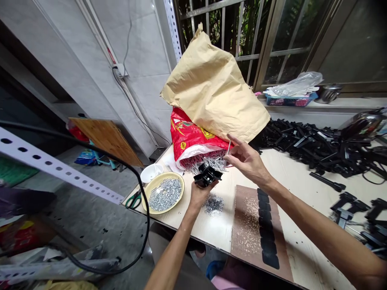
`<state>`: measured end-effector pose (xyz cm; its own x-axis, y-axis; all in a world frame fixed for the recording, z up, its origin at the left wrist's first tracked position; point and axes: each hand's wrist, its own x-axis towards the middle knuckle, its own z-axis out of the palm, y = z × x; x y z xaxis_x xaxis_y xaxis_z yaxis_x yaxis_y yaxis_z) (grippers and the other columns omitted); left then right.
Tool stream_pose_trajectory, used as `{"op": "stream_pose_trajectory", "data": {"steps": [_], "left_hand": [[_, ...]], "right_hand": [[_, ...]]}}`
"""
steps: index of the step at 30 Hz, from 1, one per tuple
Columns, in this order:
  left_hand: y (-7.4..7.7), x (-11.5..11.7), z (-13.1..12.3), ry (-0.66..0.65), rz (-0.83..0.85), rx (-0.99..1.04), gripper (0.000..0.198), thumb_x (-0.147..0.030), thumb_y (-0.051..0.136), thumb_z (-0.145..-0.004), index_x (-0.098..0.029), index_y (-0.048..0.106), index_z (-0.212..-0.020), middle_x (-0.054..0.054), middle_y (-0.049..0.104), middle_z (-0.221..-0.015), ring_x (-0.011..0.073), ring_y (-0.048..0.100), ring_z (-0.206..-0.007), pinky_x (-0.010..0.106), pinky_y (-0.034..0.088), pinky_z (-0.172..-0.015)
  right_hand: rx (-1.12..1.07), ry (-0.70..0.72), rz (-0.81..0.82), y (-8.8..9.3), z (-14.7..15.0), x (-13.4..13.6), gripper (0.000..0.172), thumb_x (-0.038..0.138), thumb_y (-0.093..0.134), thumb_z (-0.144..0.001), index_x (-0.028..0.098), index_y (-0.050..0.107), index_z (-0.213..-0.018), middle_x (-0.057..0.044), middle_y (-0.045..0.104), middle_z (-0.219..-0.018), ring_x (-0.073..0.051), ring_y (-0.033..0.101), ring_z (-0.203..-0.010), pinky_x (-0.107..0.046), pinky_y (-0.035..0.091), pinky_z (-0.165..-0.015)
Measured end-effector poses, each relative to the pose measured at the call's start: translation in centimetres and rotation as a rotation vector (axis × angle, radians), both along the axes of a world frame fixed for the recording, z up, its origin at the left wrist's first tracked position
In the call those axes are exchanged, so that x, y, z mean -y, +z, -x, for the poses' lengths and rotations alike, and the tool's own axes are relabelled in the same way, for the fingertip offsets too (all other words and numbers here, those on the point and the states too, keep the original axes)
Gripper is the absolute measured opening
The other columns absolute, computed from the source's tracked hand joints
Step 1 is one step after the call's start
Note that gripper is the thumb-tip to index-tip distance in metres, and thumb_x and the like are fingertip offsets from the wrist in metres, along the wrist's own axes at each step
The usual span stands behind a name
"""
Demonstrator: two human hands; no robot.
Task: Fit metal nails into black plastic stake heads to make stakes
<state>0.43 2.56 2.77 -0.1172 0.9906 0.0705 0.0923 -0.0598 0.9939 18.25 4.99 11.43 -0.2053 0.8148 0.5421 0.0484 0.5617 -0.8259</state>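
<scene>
My left hand (199, 193) is closed around a black plastic part (207, 175) above the table. Between the thumb and fingers of my right hand (246, 159) is a thin metal rod (229, 147), held upright just right of the black part. Behind both hands, many metal rods (216, 162) spill from a red bag (193, 139). A yellow bowl (182, 192) of small metal nuts or washers stands left of my left hand. A small pile of metal washers (214, 204) lies on the table just below it.
A brown board (244, 233) with a row of black pads (267, 229) lies on the table (223, 229). Black parts (320, 147) are heaped at the right. Scissors (133, 199) rest at the left edge. A black cable (147, 217) loops at the left.
</scene>
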Motion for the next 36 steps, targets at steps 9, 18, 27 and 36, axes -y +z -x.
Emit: {"op": "stream_pose_trajectory", "data": {"steps": [9, 18, 27, 36], "left_hand": [[0.4, 0.0, -0.6, -0.062, -0.014, -0.191, 0.030, -0.030, 0.076, -0.059, -0.012, 0.069, -0.082, 0.004, 0.070, -0.075, 0.0194, 0.061, -0.070, 0.025, 0.046, -0.060], [0.9, -0.2, -1.2, -0.077, -0.027, -0.300, 0.030, -0.028, 0.075, -0.059, -0.012, 0.068, -0.083, 0.003, 0.069, -0.074, 0.0203, 0.061, -0.073, 0.025, 0.045, -0.061], [2.0, -1.6, -2.5, -0.130, 0.028, -0.047, 0.038, -0.036, 0.076, -0.060, -0.012, 0.064, -0.086, 0.003, 0.065, -0.066, 0.0149, 0.059, -0.057, 0.022, 0.042, -0.049], [4.8, -0.3, -6.1, -0.007, -0.246, -0.014, 0.047, -0.054, 0.047, -0.084, -0.015, 0.060, -0.106, 0.010, 0.066, -0.103, 0.0218, 0.061, -0.094, 0.029, 0.046, -0.080]], "right_hand": [[0.054, -0.035, -0.165, 0.6, 3.4, 0.8, 0.031, 0.026, 0.062, -0.081, 0.023, 0.054, -0.111, -0.001, 0.064, -0.095, -0.013, 0.062, -0.080, -0.028, 0.049, -0.078], [0.193, -0.163, -0.236, -0.9, 3.0, 0.0, 0.025, 0.026, 0.059, -0.084, 0.024, 0.059, -0.109, -0.002, 0.066, -0.099, -0.016, 0.062, -0.087, -0.034, 0.045, -0.086], [0.272, -0.274, -0.236, -1.9, 1.1, 0.2, 0.042, 0.040, 0.058, -0.084, 0.027, 0.055, -0.124, -0.006, 0.054, -0.127, -0.024, 0.047, -0.118, -0.042, 0.034, -0.101], [-0.278, -0.066, 0.370, -4.4, 2.6, 1.9, 0.047, 0.054, 0.043, -0.089, 0.018, 0.055, -0.117, -0.007, 0.065, -0.096, -0.020, 0.061, -0.088, -0.036, 0.051, -0.083]]}}
